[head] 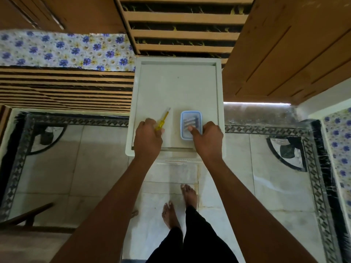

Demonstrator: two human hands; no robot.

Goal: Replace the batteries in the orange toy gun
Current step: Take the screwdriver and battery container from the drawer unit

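- Fingers (152,123) of the left hand (148,136) are curling round the handle of a yellow screwdriver (163,120), gripping it low on the table, near the front rim.
- Its thin tip is pointing away from the person and slightly to the right, and the shaft is lying close to the surface; whether it is touching cannot be told.
- The right hand (208,137) is holding a small blue-rimmed box (190,112): the thumb (190,130) is pressing on the box's near end, and the other fingers are wrapping against its right wall.
- Batteries (190,121) are lying side by side in the box, just beyond the thumb; whether a clear lid is covering them cannot be told.
- Box and screwdriver are sitting near each other but apart, both in the near half of the table.
- The white table (176,86), with a raised rim, is stretching away bare beyond them.
- Past its far edge, wooden slats (182,18) are running crosswise.
- A floral cloth (66,50) is lying to the far left, and a wooden cabinet (294,44) is standing to the far right.
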